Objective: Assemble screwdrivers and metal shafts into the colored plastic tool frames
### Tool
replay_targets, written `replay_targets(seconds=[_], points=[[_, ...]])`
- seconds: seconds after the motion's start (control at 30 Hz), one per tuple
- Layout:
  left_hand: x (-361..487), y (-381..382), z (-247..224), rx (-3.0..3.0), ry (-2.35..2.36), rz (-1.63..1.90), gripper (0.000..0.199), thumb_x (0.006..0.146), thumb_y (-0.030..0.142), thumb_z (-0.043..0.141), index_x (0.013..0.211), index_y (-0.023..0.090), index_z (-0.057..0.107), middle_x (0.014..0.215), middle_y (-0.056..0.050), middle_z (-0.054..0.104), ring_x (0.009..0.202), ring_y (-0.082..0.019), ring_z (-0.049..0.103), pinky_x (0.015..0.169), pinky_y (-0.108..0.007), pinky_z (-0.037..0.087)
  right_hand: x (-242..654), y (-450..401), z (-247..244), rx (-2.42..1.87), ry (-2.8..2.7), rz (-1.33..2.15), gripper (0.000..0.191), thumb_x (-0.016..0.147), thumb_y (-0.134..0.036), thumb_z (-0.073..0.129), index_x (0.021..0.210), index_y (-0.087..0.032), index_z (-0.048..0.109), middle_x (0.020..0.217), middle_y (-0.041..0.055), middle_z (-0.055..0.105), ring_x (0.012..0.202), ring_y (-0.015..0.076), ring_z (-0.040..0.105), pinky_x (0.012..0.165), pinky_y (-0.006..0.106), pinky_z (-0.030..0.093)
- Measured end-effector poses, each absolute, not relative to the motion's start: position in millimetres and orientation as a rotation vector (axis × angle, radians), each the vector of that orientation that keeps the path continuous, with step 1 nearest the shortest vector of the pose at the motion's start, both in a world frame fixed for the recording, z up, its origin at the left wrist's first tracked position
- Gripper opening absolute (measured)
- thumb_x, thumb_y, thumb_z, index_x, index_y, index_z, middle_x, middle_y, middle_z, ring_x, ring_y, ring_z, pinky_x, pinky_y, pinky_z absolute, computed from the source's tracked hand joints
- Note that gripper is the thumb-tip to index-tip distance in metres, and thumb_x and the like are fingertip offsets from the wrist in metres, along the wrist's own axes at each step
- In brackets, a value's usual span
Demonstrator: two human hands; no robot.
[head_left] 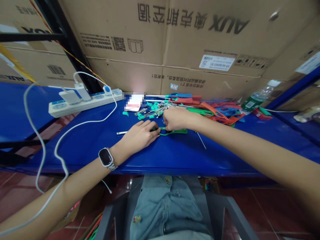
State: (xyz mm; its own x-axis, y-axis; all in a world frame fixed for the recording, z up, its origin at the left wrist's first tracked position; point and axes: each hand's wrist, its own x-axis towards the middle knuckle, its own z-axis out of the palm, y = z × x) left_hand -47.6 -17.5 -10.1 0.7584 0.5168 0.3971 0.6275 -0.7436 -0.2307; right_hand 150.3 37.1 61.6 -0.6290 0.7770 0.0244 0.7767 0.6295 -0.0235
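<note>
A green long-nosed lighter (pixel 181 131) lies on the blue table, its metal tube (pixel 121 133) sticking out to the left from under my left hand (pixel 140 135). The left fingers are closed on the lighter's body and press it to the table. My right hand (pixel 175 118) is closed in a pinch just above the lighter, by the left fingertips. Whatever sits between those right fingers is hidden. Directly behind the hands is a heap of small turquoise plastic parts (pixel 155 106) and thin metal pieces. A thin metal rod (pixel 201 140) rests to the right of the lighter.
Red and blue lighter bodies (pixel 226 111) pile up at the back right, near a plastic bottle (pixel 255 97). A power strip (pixel 86 102) with plugs stands back left; its white cable (pixel 82 125) crosses the left side. Large cartons (pixel 165 40) wall off the back.
</note>
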Motion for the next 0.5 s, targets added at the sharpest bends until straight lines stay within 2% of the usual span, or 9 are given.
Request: replay_targets(seconds=[0.1,0.27,0.5], points=[[-48,-18,-10,-2.602,-0.878,-0.441,0.034,0.111,0.031,0.044,0.118,0.018,0.074,0.113,-0.01,0.071,0.095,-0.022,0.066,0.078,-0.035,0.05,150,34,62,-1.376,-2.933,-0.054,0.014,0.071,-0.013,0.077,0.082,-0.02,0.078,0.075,0.0104,0.073,0.077,0.028,0.069,0.061,0.036,0.049],[-47,-18,-10,-2.587,-0.885,-0.445,0.034,0.111,0.031,0.044,0.118,0.018,0.074,0.112,-0.01,0.071,0.094,-0.022,0.066,0.076,-0.034,0.049,158,26,60,-1.398,-2.893,-0.036,0.014,0.073,-0.01,0.073,0.078,-0.021,0.079,0.077,0.0099,0.074,0.079,0.0278,0.07,0.062,0.035,0.048],[-47,-19,-11,-2.564,-0.868,-0.43,0.035,0.111,0.031,0.043,0.119,0.017,0.074,0.11,-0.01,0.071,0.091,-0.022,0.065,0.075,-0.034,0.049,162,31,62,-1.451,-2.876,0.109,0.007,0.076,-0.019,0.073,0.077,-0.021,0.08,0.076,0.0082,0.075,0.075,0.0246,0.069,0.062,0.034,0.045]])
